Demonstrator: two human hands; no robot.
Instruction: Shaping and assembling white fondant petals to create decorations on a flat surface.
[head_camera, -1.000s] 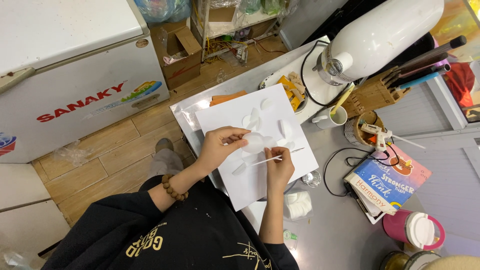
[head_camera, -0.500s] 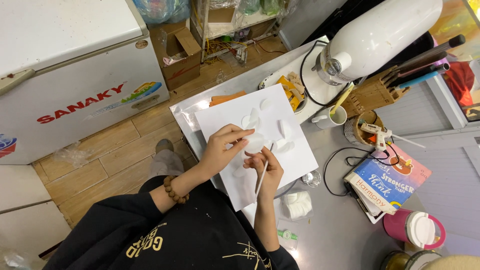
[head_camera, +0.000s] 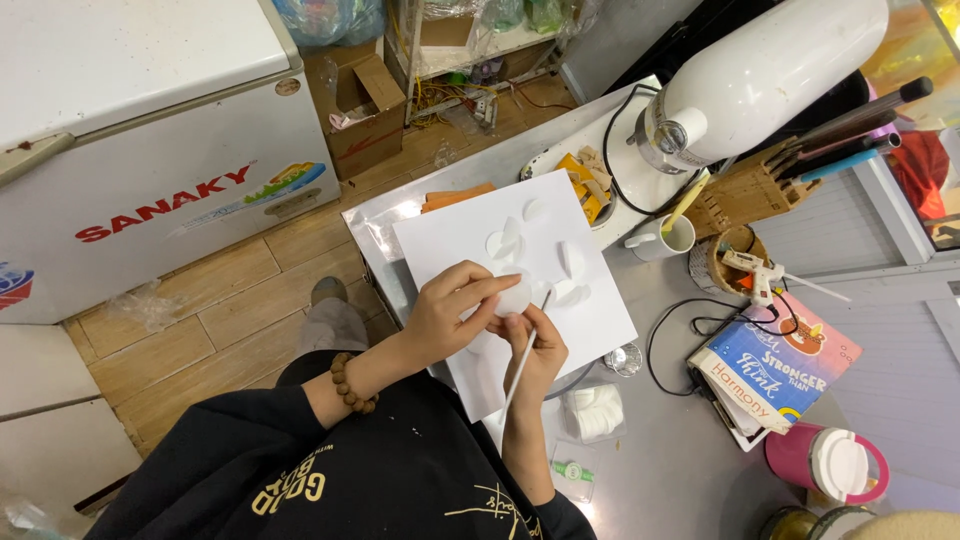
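A white paper sheet (head_camera: 560, 240) lies on the metal table (head_camera: 660, 470), with several small white paper petals (head_camera: 505, 240) stuck on it. My left hand (head_camera: 450, 310) pinches a round white paper piece (head_camera: 516, 297) over the sheet's middle. Close beside it, my right hand (head_camera: 535, 350) holds a thin white stick (head_camera: 522, 365) that points up toward that piece. Both hands touch near the paper piece.
A white stand mixer (head_camera: 760, 75) and a wooden knife block (head_camera: 750, 190) stand at the back right. A mug (head_camera: 672, 237), a glue gun (head_camera: 755, 270), books (head_camera: 775, 370), a pink cup (head_camera: 830, 465) and a bag of cotton pads (head_camera: 595, 412) lie around. A white chest freezer (head_camera: 150, 130) stands on the left.
My right hand turned the stick from lying crosswise to pointing up along the sheet. Both hands drew together around the round paper piece.
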